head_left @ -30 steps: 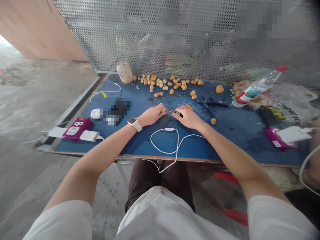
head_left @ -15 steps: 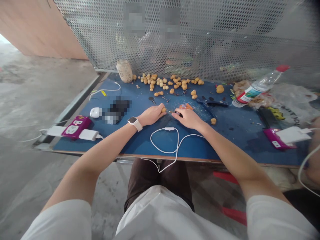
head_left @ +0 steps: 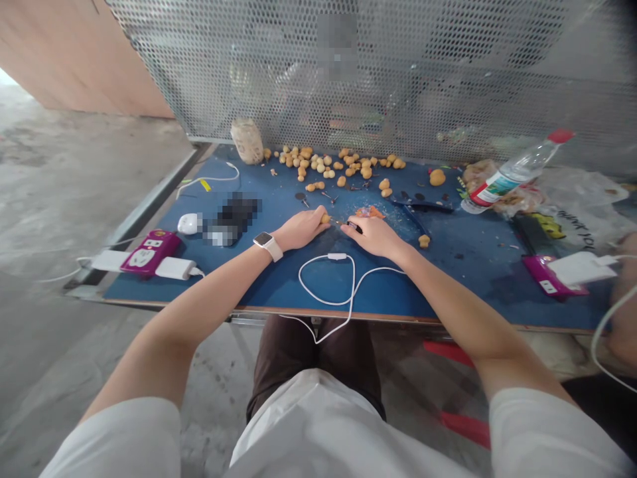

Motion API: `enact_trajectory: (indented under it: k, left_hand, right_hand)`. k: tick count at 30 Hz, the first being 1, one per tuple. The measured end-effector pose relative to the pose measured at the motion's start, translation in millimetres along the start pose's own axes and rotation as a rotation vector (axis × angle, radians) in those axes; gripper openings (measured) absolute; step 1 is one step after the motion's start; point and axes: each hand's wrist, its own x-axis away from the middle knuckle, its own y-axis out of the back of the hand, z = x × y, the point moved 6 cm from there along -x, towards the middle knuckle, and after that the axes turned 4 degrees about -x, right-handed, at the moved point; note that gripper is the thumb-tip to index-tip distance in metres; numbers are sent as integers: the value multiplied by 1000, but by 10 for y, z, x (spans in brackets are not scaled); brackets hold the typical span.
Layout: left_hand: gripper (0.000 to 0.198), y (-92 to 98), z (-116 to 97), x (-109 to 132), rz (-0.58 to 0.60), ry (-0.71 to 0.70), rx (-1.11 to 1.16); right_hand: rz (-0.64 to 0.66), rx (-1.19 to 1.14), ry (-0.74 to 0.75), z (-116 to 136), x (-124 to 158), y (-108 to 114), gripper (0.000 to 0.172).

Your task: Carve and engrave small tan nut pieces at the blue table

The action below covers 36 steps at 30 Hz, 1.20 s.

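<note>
Here, the left hand (head_left: 301, 229) pinches a small round tan nut (head_left: 325, 218) while the right hand (head_left: 375, 237) clenches a dark tool (head_left: 355, 227).

A white short-sleeved shirt (head_left: 318, 425), dark brown shorts (head_left: 313, 352), and a white-strapped smartwatch (head_left: 266, 246) on the left wrist (head_left: 283, 241).
</note>
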Motion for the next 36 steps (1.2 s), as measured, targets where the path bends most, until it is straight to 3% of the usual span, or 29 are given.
enact_trajectory:
  k: [36]
  left_hand:
    - [14,34,-16,7,5,13,40]
  right_hand:
    - [1,-22,7,-28,-3,-5,44]
